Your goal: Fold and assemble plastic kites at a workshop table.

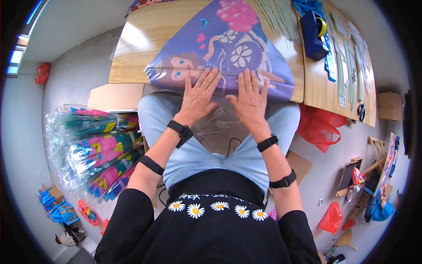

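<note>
Both hands, left (198,97) and right (251,99), lie open and flat on the kite (228,53), hiding its lower edge; its top is cut off.

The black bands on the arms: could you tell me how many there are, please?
4: one on the left wrist, one on the left forearm, one on the right wrist, one on the right forearm.

The kite (228,53) is thin glossy plastic film, smooth, with a printed cartoon figure, lying on a counter (145,39) of pale varnished wood that catches glare. Under both hands, at the kite's near edge, clear crinkled plastic wrap (220,121) shines. Left of the kite, bundled kites (96,149) sit in glossy cellophane sleeves
</note>
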Tool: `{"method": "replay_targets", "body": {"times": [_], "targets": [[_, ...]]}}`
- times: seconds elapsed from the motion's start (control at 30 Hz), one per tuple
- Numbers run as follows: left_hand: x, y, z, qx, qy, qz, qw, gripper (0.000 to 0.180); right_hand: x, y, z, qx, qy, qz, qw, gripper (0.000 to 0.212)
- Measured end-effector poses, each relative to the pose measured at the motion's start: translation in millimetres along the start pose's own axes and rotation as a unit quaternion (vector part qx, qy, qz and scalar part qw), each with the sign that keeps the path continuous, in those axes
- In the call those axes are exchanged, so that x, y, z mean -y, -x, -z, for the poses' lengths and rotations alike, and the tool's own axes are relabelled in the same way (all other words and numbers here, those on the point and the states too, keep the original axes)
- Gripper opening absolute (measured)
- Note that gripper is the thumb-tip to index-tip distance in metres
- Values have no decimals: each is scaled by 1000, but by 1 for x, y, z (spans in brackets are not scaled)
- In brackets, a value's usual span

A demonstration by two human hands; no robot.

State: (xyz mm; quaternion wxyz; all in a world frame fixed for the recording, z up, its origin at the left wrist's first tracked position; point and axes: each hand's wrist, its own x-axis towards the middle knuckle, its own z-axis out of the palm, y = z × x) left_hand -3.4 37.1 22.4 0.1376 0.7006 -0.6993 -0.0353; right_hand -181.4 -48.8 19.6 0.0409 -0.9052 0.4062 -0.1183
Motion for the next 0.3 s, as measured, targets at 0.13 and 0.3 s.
{"method": "replay_targets", "body": {"times": [0.13,0.3], "targets": [[-2,0,3,14,-8,5,1000,99,-41,7,8,3,52,-61,997,71],[-24,-9,14,9,15,-22,1000,98,-116,-10,43,92,-314,-294,898,64]]}}
